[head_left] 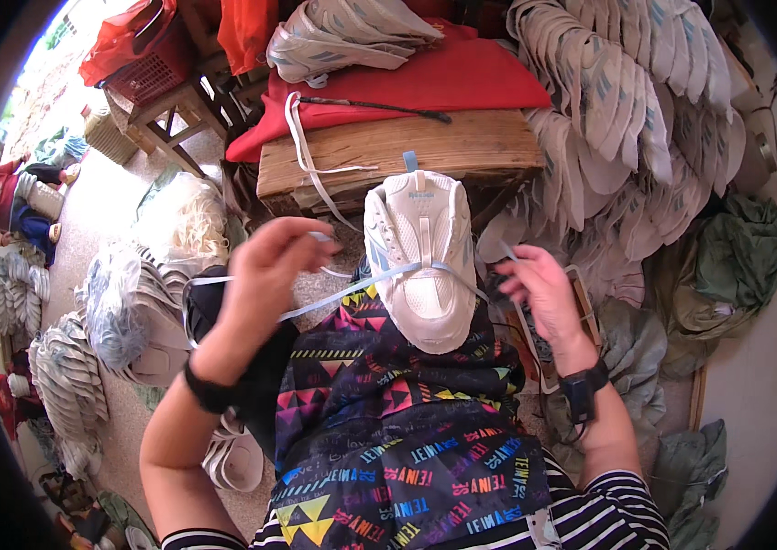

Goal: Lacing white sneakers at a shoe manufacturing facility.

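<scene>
A white sneaker upper (420, 238) with light-blue trim rests against my patterned apron (397, 431), its toe toward me. A pale-blue shoelace (342, 295) crosses its lower throat and runs out on both sides. To the left of the upper, my left hand (264, 280) is closed in a pinch on the lace, a pale bit of it showing at the fingertips. On the other side, my right hand (540, 291) is raised with bent fingers, and a pale lace end shows between thumb and forefinger. Neither hand touches the upper.
Just ahead stands a wooden block (397, 147) with a red cloth (489, 78), a loose white lace (301, 147) and a dark thin tool (379, 106) on it. Stacked uppers (590, 92) hang at right. Bundled uppers (67, 385) and a wooden stool (164, 115) are at left.
</scene>
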A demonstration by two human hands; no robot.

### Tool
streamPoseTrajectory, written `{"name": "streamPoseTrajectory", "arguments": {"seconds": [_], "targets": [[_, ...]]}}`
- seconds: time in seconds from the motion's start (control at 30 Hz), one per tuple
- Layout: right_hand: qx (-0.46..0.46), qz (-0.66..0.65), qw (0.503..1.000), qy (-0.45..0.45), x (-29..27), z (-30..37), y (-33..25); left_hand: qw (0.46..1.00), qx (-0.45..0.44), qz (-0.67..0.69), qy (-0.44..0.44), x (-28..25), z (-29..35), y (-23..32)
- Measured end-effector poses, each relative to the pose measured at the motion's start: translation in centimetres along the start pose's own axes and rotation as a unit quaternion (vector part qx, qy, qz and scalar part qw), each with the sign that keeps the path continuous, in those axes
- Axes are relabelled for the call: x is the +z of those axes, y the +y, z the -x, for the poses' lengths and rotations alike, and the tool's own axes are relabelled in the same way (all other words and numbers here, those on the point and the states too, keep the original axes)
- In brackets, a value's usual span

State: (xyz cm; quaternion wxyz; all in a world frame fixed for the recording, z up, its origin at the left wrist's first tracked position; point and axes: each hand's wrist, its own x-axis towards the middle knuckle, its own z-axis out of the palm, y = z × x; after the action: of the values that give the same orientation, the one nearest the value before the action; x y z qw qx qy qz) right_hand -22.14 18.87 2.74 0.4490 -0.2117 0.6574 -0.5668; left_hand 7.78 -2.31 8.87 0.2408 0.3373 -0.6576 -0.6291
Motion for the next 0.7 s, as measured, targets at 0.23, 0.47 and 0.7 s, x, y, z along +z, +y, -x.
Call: {"name": "streamPoseTrajectory", "arguments": {"seconds": [0.23, 0.47, 0.7], "targets": [[-0.03, 0.017, 0.995, -0.095, 6.2, -0.2, -1.5, 0.995, -0.086, 0.017, -0.043, 7.5, -0.4, -4.5], [-0.086, 0.218, 0.968, -0.091, 5.9, -0.2, -1.8, 0.996, -0.059, -0.067, -0.029, 7.9, 0.5, -4.4], [-0.087, 0.402, 0.907, -0.094, 5.4, 0.2, -4.1, 0.987, -0.075, -0.132, -0.06, 7.8, -0.3, -4.5]]}}
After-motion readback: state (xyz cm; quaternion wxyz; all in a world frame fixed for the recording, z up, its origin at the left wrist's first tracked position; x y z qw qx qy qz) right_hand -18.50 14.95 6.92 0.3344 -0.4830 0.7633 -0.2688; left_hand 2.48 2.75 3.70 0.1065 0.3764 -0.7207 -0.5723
